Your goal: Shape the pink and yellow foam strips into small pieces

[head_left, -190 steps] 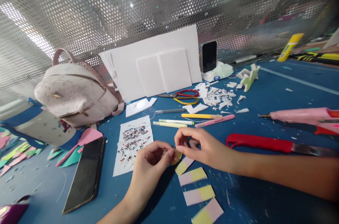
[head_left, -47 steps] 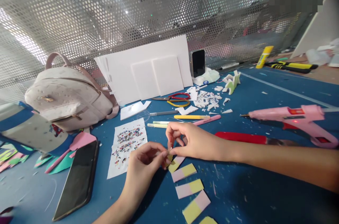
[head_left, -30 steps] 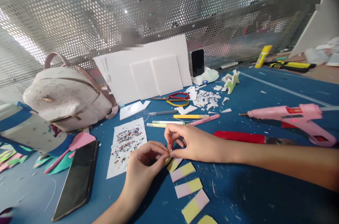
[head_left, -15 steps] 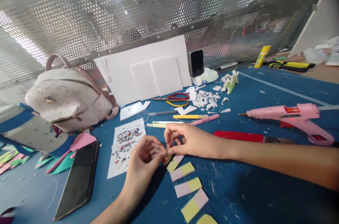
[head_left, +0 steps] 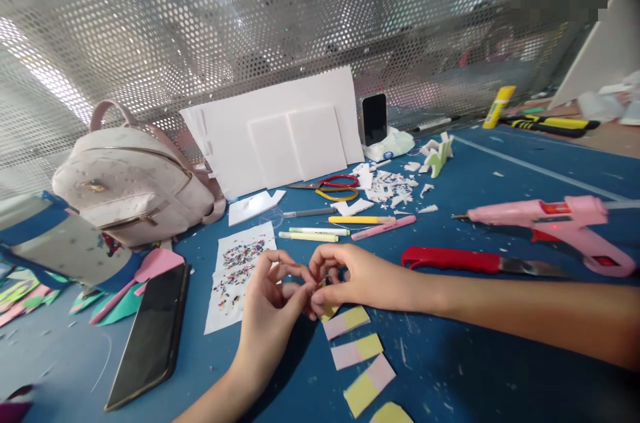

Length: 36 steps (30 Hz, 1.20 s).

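Note:
My left hand and my right hand meet fingertip to fingertip above the blue table. Both are closed in a pinch; what lies between the fingers is small and mostly hidden, with a bit of yellow showing. Just below them, several yellow-and-pink strips lie in a loose row, the uppermost partly under my right fingers. A yellow rounded piece is cut off by the bottom edge. Beside my left hand is a white paper sheet scattered with tiny coloured bits.
Beyond my right forearm lie a red-handled knife and a pink glue gun. Ahead are several pens, scissors, white scraps and white boards. To the left are a phone and a backpack.
My right fingertips have lowered slightly and closed in against my left ones, covering the small yellow piece that showed there before. The top strip is now more hidden. The view has shifted slightly.

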Available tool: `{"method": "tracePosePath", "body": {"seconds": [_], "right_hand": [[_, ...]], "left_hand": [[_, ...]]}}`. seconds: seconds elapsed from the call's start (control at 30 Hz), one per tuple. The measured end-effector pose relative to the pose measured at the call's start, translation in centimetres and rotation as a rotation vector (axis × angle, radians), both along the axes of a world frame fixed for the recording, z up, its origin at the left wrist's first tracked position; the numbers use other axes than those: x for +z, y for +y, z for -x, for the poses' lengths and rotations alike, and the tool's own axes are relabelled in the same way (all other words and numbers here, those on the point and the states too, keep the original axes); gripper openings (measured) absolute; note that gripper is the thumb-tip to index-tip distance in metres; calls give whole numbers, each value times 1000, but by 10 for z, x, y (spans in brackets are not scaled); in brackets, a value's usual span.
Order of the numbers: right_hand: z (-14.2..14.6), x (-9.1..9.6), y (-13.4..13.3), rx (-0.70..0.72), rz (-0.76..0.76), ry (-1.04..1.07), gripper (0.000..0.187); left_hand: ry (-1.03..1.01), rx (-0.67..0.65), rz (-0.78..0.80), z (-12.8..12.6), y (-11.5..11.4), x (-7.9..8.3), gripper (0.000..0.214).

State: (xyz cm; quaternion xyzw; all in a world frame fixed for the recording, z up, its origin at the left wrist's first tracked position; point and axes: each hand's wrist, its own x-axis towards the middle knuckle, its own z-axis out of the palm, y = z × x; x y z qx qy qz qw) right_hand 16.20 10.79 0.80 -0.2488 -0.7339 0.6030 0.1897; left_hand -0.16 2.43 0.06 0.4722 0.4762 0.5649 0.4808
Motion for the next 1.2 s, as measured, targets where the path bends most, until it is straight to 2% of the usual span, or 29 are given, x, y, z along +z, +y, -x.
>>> {"method": "tracePosePath", "body": {"seconds": [0.1, 0.2, 0.4, 0.63, 0.9, 1.2], "right_hand": [[3, 1, -6, -2, -14, 23, 15], [4, 0, -10, 38, -26, 42, 12], [3, -2, -12, -41, -88, 6, 8], [2, -2, -9, -20, -106, -1, 14], [-5, -1, -7, 10, -222, -37, 16], [-7, 4, -4, 64, -181, 12, 16]], "left_hand": [[15, 14, -38, -2, -1, 0, 37], [10, 2, -69, -3, -2, 0, 34], [10, -23, -72, -2, -1, 0, 31], [-7, -21, -54, -1, -1, -2, 32], [24, -7, -48, 1, 0, -3, 29], [0, -16, -70, 2, 1, -7, 29]]}}
